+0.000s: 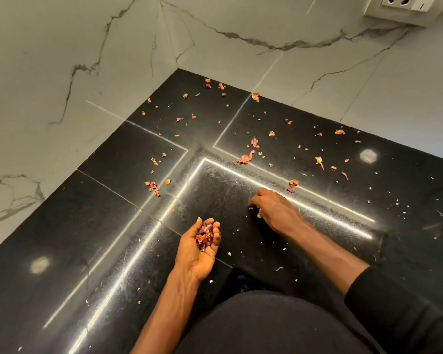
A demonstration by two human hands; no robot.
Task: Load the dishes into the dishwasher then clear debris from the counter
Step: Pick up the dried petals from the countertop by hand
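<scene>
Dry pink and orange onion peels point(246, 158) lie scattered over the black stone counter point(92, 226), most of them toward the corner where the walls meet. My left hand point(198, 249) is palm up and cupped, cradling a small pile of collected peels point(204, 235). My right hand point(271, 206) reaches forward, palm down, with its fingertips pinching a small scrap of peel point(251, 207) off the counter. A larger peel point(292, 185) lies just beyond the right hand. No dishes or dishwasher are in view.
White marble-look walls point(87, 60) close the counter on the left and back. A wall socket point(404, 6) sits at the top right. Tiny white crumbs point(399, 203) dot the counter's right side. My dark-clothed body fills the bottom edge.
</scene>
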